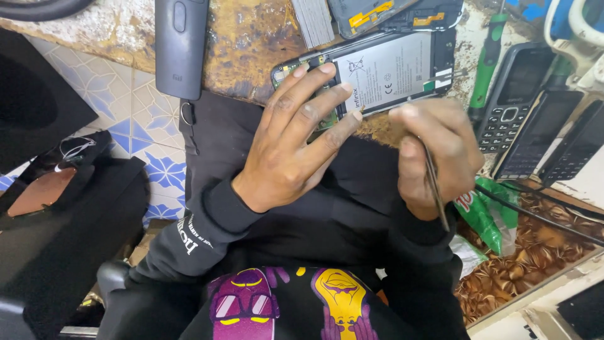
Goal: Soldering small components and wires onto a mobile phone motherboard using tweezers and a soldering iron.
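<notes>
Nearest you, your right hand (434, 157) is clenched around thin metal tweezers (434, 182), which run down through your grip; their working end is hidden behind your fingers, so you cannot tell from here whether it touches anything. Your left hand (296, 138) lies flat and spread, holding nothing closed in it, its fingertips pressing on the near edge of the opened phone (377, 69).

That phone lies back-off at the edge of the worn workbench (251, 38), its grey battery and a strip of green circuit board exposed. Judge it light and stiff but fragile: the board and battery want no prying pressure, and the smooth frame may slide on the bench. Hold it by the frame edges, as your left fingers do now.

Just beyond lies a second stripped phone frame (390, 12), with a dark handset (181, 44) to the left and keypad phones (516, 94) to the right.
</notes>
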